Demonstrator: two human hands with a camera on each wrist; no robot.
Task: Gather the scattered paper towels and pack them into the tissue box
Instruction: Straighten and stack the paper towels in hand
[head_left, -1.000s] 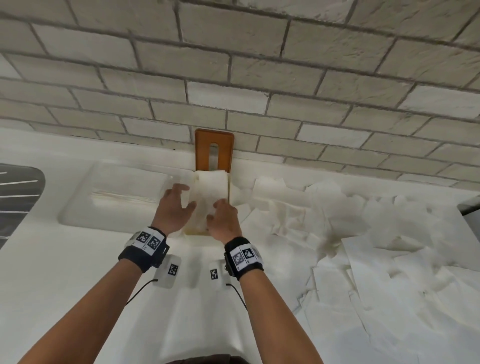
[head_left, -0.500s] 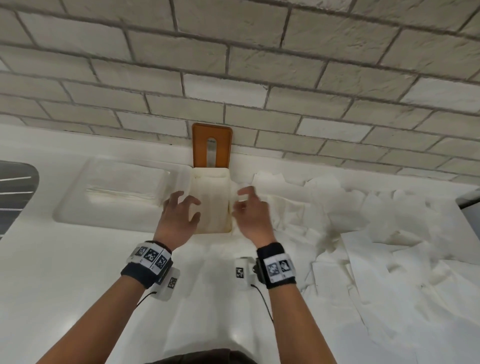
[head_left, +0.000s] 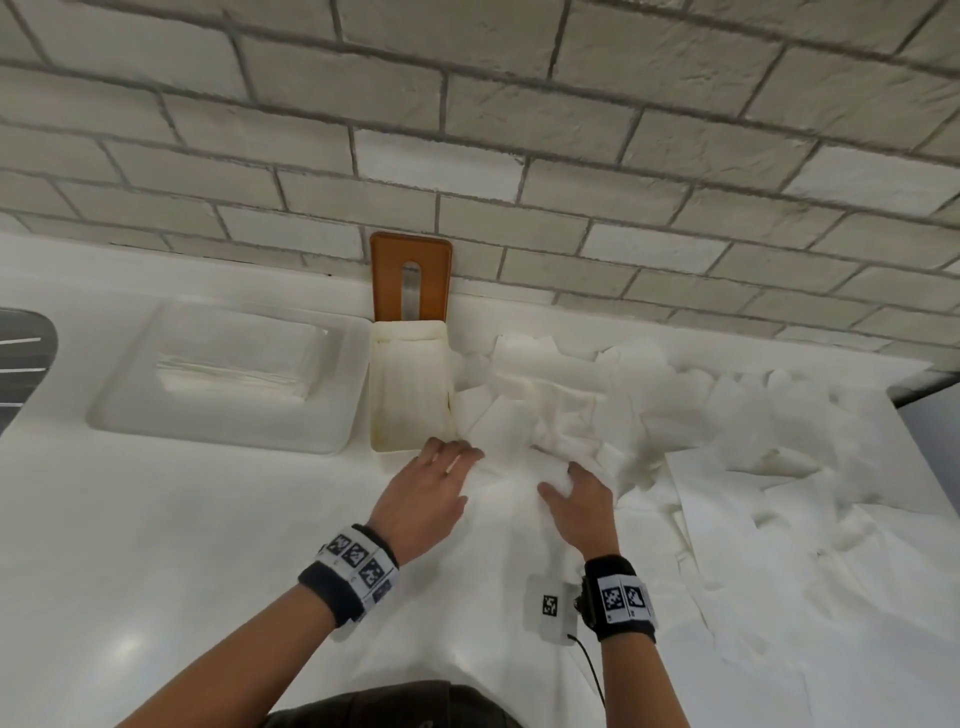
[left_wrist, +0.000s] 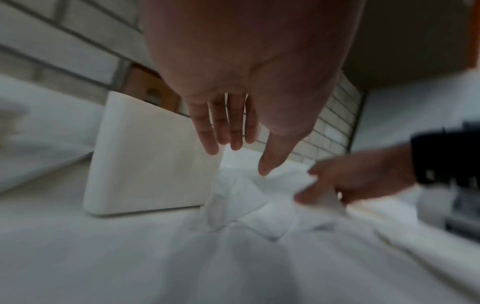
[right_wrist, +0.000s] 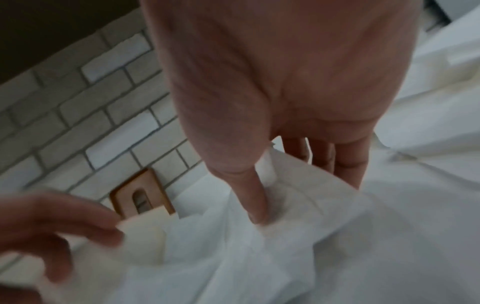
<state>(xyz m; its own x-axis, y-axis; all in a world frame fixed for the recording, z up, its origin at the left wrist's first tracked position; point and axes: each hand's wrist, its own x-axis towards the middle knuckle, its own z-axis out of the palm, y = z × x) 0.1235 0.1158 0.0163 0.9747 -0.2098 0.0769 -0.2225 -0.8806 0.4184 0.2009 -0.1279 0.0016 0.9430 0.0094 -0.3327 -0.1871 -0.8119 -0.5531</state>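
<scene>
The cream tissue box (head_left: 410, 387) lies open on the white counter, and its brown slotted lid (head_left: 410, 275) stands up against the brick wall. White paper towels (head_left: 675, 415) are heaped and scattered to the right of the box. My left hand (head_left: 462, 475) hovers with straight fingers at the pile's left edge, just below the box's near right corner; in the left wrist view its thumb tip meets a towel (left_wrist: 249, 197). My right hand (head_left: 563, 478) is pushed into the pile. In the right wrist view its thumb (right_wrist: 255, 205) and fingers (right_wrist: 345, 164) pinch a fold of towel (right_wrist: 298, 185).
A clear shallow tray (head_left: 332, 415) holding a flat stack of paper sits left of the box. A dark object (head_left: 26, 353) lies at the far left. The brick wall (head_left: 519, 156) closes the back. The counter's right edge (head_left: 924, 389) borders a dark surface.
Both hands left the tissue box, where they pressed towels down, and moved right and nearer to the loose pile. The right hand now holds a fold of towel.
</scene>
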